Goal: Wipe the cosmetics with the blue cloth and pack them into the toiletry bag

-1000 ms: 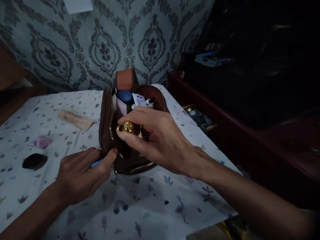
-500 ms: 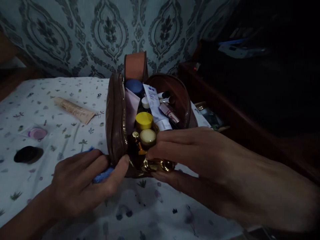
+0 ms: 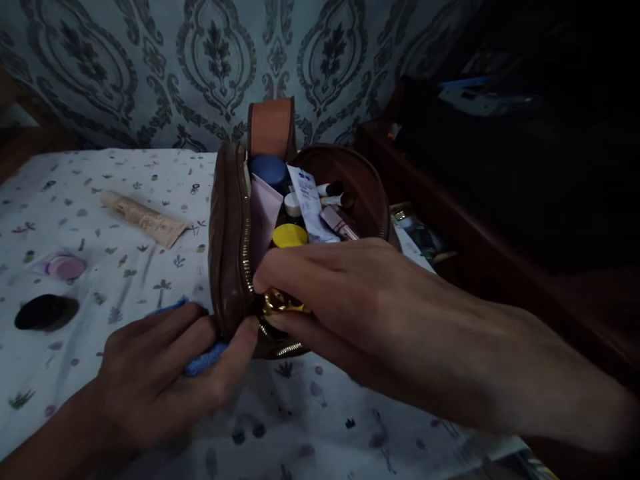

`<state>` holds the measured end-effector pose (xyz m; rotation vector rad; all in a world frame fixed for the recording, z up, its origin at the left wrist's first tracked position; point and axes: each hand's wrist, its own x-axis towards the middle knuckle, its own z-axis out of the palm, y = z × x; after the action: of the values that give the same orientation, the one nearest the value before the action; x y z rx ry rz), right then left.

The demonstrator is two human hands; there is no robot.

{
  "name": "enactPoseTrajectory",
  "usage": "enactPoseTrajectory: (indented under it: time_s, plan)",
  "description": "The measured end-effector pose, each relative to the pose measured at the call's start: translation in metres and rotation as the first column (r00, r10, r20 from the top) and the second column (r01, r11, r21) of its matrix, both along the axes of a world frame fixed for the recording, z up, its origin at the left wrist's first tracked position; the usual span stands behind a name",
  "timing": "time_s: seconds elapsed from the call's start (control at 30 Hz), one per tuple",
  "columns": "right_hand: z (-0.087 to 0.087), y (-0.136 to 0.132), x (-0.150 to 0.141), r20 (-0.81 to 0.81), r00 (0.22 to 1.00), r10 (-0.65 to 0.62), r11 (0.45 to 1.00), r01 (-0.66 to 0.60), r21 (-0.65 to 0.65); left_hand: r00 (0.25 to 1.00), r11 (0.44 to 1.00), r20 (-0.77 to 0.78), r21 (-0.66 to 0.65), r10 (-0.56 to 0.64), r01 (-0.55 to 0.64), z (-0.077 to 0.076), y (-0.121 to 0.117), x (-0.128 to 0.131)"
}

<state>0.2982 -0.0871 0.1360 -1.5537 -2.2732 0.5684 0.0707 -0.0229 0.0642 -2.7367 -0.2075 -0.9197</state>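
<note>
A brown toiletry bag [image 3: 227, 240] stands unzipped, filled with several cosmetics. My left hand [image 3: 165, 373] is closed around a blue cloth [image 3: 204, 359], its thumb and finger at the bag's near left zip edge. Inside the bag's near end, my right hand [image 3: 345, 310] grips a shiny gold item [image 3: 277, 301], mostly covered by the fingers. Just behind these fingers shows a yellow lid [image 3: 290, 235]. A pink tube [image 3: 265, 210], a white tube [image 3: 311, 207], a blue lid [image 3: 269, 170] and a small pink box [image 3: 339, 222] fill the rest.
On the patterned sheet [image 3: 165, 440] to the left lie a beige tube [image 3: 145, 219], a pink round item [image 3: 67, 267] and a black oval item [image 3: 46, 312]. A dark wooden edge [image 3: 480, 233] runs along the right, with a glass jar [image 3: 415, 223] beside it. Patterned fabric hangs behind.
My right hand has moved left and deeper over the bag's near end with the gold item, covering the cream-lidded jar. My left hand stays at the bag's edge with the cloth.
</note>
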Motion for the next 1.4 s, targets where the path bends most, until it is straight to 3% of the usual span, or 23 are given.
enactPoseTrajectory:
  time_s: [0.1, 0.2, 0.43, 0.73, 1.0, 1.4]
  plan:
    - [0.001, 0.01, -0.007, 0.035, 0.997, 0.067, 0.996, -0.069, 0.059, 1.0, 1.0, -0.022, 0.024, -0.01, 0.011, 0.0, 0.002, 0.0]
    - [-0.005, 0.018, -0.009, 0.043, 0.998, 0.052, 0.992, -0.057, 0.114, 1.0, 1.0, -0.025, 0.029, 0.008, -0.007, 0.001, 0.002, 0.002]
    - [-0.018, 0.024, -0.008, 0.025, 0.993, 0.111, 0.989, -0.113, 0.09, 1.0, 0.998, 0.01, 0.063, 0.011, -0.011, 0.002, 0.0, 0.004]
    - [-0.013, 0.03, -0.013, 0.126, 0.99, 0.071, 0.997, -0.075, 0.029, 1.0, 0.996, 0.012, 0.091, -0.014, 0.013, 0.002, 0.002, 0.004]
    - [-0.015, 0.033, -0.012, 0.186, 0.975, 0.122, 0.985, -0.141, 0.098, 1.0, 0.996, 0.025, 0.089, -0.001, -0.001, -0.003, 0.002, 0.003]
    - [-0.012, 0.035, -0.016, 0.189, 0.978, 0.092, 0.995, -0.1, 0.028, 1.0, 0.997, 0.015, 0.081, -0.022, 0.02, -0.001, 0.002, 0.003]
